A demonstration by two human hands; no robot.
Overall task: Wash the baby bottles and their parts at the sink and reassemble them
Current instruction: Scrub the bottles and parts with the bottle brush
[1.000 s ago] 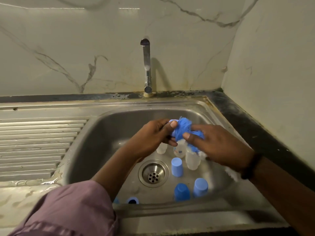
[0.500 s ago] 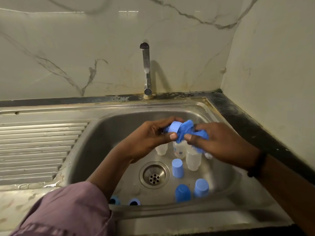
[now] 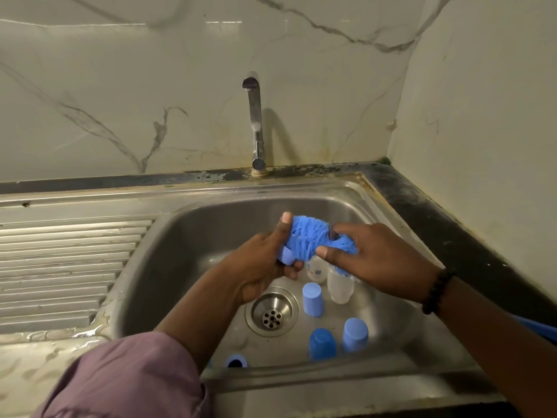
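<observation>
Over the steel sink (image 3: pixel 187 236) my left hand (image 3: pixel 262 260) grips a small blue bottle part (image 3: pixel 286 256), mostly hidden by its fingers. My right hand (image 3: pixel 379 260) pinches a blue bristly scrubber (image 3: pixel 313 239) pressed against that part. Under the hands stand two clear bottles (image 3: pixel 340 286), one with a printed label (image 3: pixel 316 271). On the sink floor stand three blue caps upside down (image 3: pixel 313 298), (image 3: pixel 322 343), (image 3: pixel 355 330). A blue ring (image 3: pixel 236 360) lies by the near wall.
The drain (image 3: pixel 272 312) sits mid-basin, left of the caps. A chrome tap (image 3: pixel 254 122) rises behind the sink, with no water running. A ribbed draining board (image 3: pixel 66 273) lies to the left. A dark counter edge (image 3: pixel 446 224) and wall close off the right.
The scrubber has spread wider over the blue part and my left thumb now points up at its top. Both hands stay over the basin, and the view has tilted slightly down.
</observation>
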